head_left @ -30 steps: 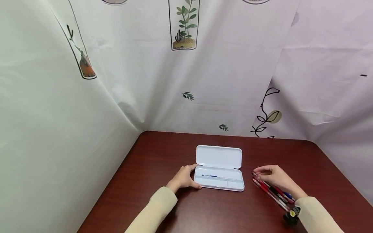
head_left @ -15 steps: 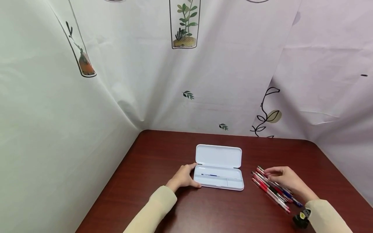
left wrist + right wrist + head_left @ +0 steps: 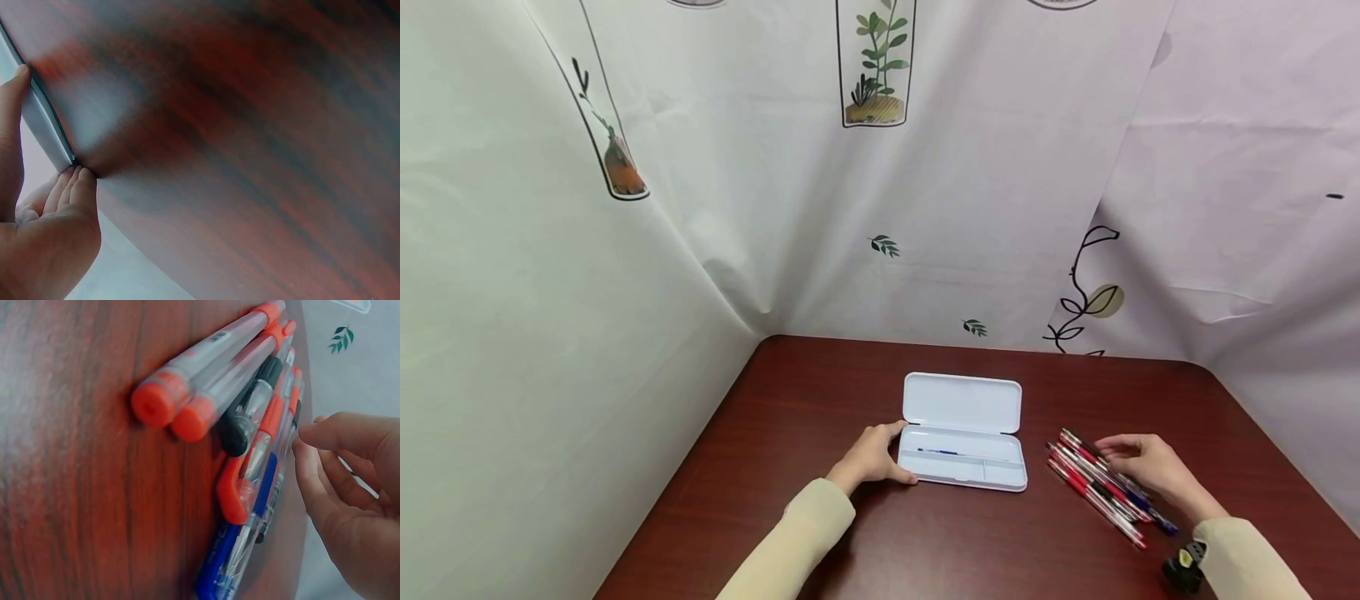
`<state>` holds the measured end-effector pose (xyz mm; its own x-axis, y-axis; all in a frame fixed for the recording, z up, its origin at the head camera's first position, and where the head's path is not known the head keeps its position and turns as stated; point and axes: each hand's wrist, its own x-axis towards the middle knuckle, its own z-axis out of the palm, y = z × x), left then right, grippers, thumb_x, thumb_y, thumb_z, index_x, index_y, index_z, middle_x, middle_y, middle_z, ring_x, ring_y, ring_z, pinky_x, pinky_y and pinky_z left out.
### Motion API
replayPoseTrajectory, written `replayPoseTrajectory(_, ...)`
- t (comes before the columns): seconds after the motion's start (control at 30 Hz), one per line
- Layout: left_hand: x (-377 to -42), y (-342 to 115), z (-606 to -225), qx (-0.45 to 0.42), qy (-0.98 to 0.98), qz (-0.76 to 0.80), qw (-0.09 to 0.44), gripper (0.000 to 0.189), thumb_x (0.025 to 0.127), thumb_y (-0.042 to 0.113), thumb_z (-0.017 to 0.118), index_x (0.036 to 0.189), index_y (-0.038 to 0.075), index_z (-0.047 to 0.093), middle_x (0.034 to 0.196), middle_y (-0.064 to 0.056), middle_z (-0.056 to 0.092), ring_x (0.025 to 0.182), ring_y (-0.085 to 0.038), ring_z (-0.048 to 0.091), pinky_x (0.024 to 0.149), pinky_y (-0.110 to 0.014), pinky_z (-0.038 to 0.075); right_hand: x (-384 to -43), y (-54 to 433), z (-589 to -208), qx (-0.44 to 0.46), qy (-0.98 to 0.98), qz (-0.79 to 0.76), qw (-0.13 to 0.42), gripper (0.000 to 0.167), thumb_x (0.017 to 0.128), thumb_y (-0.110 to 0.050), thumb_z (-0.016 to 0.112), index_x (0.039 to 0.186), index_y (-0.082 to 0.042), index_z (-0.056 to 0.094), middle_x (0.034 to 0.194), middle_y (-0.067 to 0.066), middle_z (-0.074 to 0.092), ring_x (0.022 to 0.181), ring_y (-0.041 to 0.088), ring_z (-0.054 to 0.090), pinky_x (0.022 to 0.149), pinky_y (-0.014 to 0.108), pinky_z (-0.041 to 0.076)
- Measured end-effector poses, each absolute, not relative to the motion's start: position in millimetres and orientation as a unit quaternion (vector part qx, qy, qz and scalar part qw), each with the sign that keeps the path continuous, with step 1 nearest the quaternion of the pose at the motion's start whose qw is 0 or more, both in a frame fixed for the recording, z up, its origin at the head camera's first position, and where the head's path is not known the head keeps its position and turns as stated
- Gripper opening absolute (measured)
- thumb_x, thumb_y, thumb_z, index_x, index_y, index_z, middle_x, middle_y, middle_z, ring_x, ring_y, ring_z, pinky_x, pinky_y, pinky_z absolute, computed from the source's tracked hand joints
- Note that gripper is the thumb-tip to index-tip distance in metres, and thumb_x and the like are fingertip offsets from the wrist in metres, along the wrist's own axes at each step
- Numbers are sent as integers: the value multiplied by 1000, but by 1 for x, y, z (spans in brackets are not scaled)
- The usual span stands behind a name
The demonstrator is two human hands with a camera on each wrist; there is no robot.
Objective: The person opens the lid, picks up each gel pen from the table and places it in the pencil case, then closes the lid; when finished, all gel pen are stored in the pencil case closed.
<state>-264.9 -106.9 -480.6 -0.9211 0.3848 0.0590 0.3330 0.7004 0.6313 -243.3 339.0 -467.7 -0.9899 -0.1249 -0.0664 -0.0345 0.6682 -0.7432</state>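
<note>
A white pencil case (image 3: 962, 403) lies open on the table, its lid tipped back. One thin blue-and-clear pen (image 3: 950, 452) rests in its long compartment. My left hand (image 3: 867, 457) grips the case's left end, thumb at the front edge and fingers at the rear corner. On the right lies a slanted bunch of pens (image 3: 1093, 492), clear-barrelled with red, black and blue parts. My right hand (image 3: 1152, 468) hovers at the far side of this bunch. In the right wrist view its thumb and index fingertips sit close beside the pens, with nothing seen between them.
The dark red-brown wooden table (image 3: 820, 383) reaches back to a white fabric backdrop (image 3: 737, 167) printed with plants. A small black device (image 3: 1183, 568) sits at the right wrist. Bare tabletop separates the case from the pens.
My right hand has moved right and drawn back from the pens' far ends, uncovering more of them, including one with a red band. The left hand and the case have stayed in place.
</note>
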Motion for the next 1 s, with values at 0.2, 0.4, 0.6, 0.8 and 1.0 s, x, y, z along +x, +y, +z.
replayPoseTrajectory(0.2, -265, -106, -481, 197, 922, 331, 39, 90, 58, 28, 95, 135, 4, 56, 124, -12, 66, 114, -22, 61, 99, -39, 47, -245, 340, -470, -26, 925, -375, 52, 29, 88, -5, 68, 115, 6, 67, 107, 24, 70, 80, 12, 64, 63, 26, 51)
replayPoseTrajectory(0.4, -264, -105, -481, 197, 921, 333, 39, 90, 58, 27, 95, 135, 5, 56, 122, -11, 66, 111, -21, 61, 98, -39, 47, -247, 340, -470, -36, 927, -369, 50, 28, 88, -5, 67, 113, 7, 68, 102, 21, 71, 76, 13, 63, 62, 27, 51)
replayPoseTrajectory(0.6, -263, -105, -480, 195, 923, 330, 38, 92, 58, 28, 95, 137, 3, 54, 126, -14, 65, 115, -24, 60, 99, -40, 47, -251, 339, -468, -57, 943, -324, 43, 24, 87, -3, 65, 109, 6, 70, 88, 8, 69, 67, 13, 55, 58, 25, 46)
replayPoseTrajectory(0.8, -263, -106, -481, 193, 923, 331, 41, 93, 59, 29, 95, 138, 3, 53, 128, -14, 64, 117, -24, 59, 100, -40, 47, -251, 335, -470, -82, 952, -294, 31, 28, 83, -4, 66, 109, 5, 69, 86, 5, 66, 69, 12, 51, 59, 25, 44)
replayPoseTrajectory(1.0, -264, -107, -482, 196, 925, 324, 36, 87, 58, 29, 95, 133, 7, 57, 118, -9, 68, 107, -20, 61, 96, -37, 49, -254, 331, -471, -93, 958, -271, 15, 28, 80, -3, 68, 107, 7, 70, 88, 7, 68, 74, 13, 56, 63, 28, 48)
